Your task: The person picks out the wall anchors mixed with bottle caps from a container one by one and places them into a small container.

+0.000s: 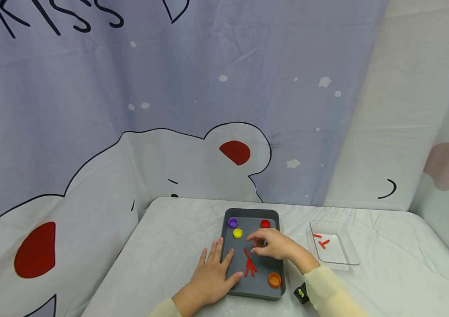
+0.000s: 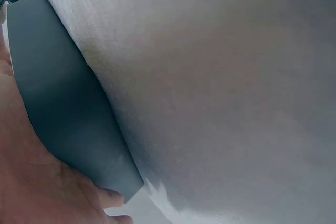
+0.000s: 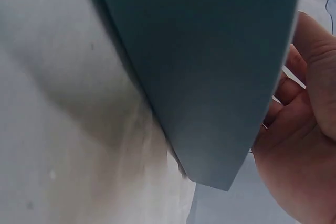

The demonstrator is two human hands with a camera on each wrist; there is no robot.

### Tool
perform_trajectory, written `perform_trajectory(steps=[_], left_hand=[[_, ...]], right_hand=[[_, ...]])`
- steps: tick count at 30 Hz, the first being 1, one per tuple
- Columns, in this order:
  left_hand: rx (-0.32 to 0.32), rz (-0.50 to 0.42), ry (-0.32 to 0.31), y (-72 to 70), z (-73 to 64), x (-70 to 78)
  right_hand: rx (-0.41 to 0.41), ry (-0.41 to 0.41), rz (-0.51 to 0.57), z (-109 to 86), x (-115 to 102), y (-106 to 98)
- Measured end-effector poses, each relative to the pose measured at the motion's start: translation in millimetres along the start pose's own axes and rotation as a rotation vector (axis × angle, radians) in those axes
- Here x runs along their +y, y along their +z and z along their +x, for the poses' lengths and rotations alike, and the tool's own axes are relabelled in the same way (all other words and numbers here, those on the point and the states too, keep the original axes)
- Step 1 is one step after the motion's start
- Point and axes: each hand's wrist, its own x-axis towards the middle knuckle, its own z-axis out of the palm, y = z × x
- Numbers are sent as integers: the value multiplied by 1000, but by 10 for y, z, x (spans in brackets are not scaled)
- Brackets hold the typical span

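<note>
A grey tray (image 1: 262, 288) lies on the white-covered table. My left hand (image 1: 210, 279) rests with spread fingers over its left rim, the thumb reaching inside. The tray's wall (image 2: 63, 87) runs along the palm in the left wrist view. Just above the tray's middle, my right hand (image 1: 274, 244) has bent, relaxed fingers, with a gap between thumb and index finger and nothing seen in it. Several short red sticks (image 1: 250, 265) lie loosely heaped below its fingertips. Around them are a purple cap (image 1: 233, 223), a yellow cap (image 1: 237, 233), a red cap (image 1: 265, 223) and an orange cap (image 1: 274, 280).
A clear plastic box (image 1: 337, 248) stands right of the tray with a few red sticks (image 1: 322, 244) in it. A small black object (image 1: 301, 293) with a yellow-green mark lies by the right sleeve. A printed curtain (image 1: 193, 88) hangs behind the table.
</note>
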Motion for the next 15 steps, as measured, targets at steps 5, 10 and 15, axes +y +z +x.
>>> perform_trajectory(steps=[5,10,15], left_hand=[[5,-3,5,7,-3,-12],[25,-1,19,17,-10,-15],[27,-3,19,24,-14,-26]], right_hand=[[-14,1,-17,77,-7,34],[-51,29,7,138,33,98],[-66,65,-17,164,58,165]])
